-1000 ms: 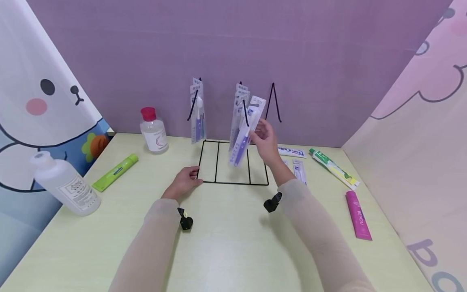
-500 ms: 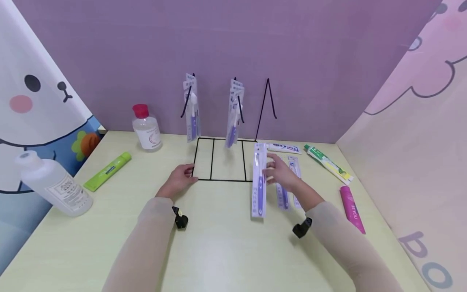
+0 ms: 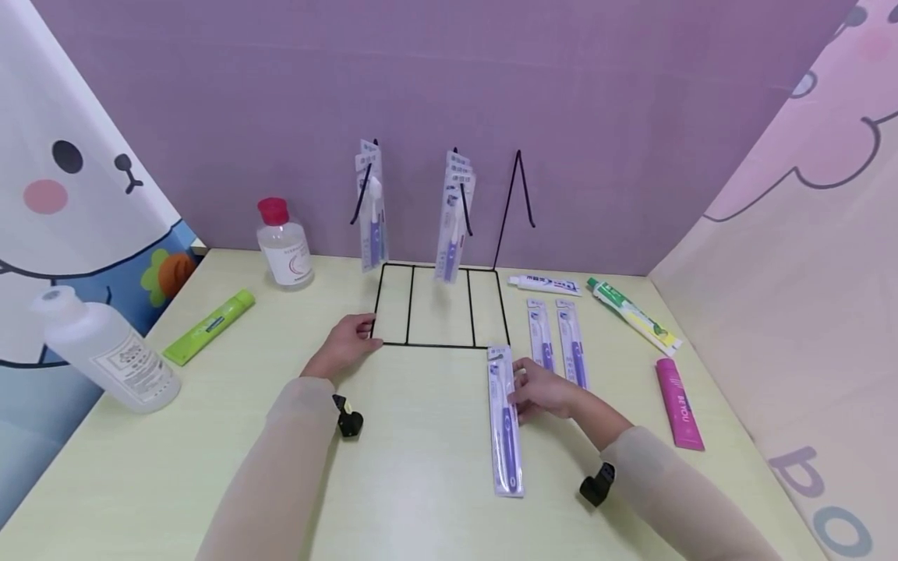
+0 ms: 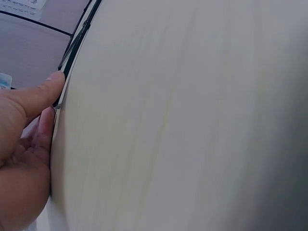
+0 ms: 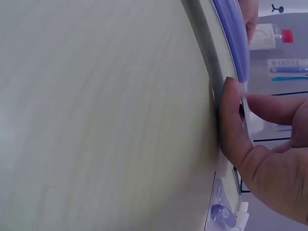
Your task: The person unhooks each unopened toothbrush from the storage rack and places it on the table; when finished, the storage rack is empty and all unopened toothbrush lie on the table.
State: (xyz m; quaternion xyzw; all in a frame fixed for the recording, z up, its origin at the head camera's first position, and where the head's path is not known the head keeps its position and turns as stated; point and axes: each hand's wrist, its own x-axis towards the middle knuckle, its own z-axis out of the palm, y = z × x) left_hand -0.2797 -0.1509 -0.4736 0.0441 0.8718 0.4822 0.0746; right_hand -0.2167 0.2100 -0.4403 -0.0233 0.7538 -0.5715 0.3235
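Note:
My left hand [image 3: 344, 344] pinches the front left corner of a black wire display rack [image 3: 442, 346], whose wire also shows in the left wrist view. My right hand [image 3: 546, 389] holds a packaged purple toothbrush [image 3: 507, 436] by its right edge, low over the table in front of the rack. In the right wrist view, thumb and finger close on the pack's edge, with its purple handle [image 5: 234, 38] beyond them. Toothbrush packs hang on the rack's left hook [image 3: 373, 210] and middle hook [image 3: 452, 226]. The right hook [image 3: 522, 187] carries nothing.
Two toothbrush packs [image 3: 574, 343] lie right of the rack. Behind and beside them are a white-blue tube [image 3: 546, 285], a green-yellow tube [image 3: 634, 315] and a pink tube [image 3: 679, 405]. A green tube [image 3: 210, 327], a red-capped bottle [image 3: 286, 253] and a white bottle [image 3: 112, 351] stand or lie left.
My right hand has brought the toothbrush pack away from the middle hook, forward and down toward the table on the right. My left hand stays at the rack's corner.

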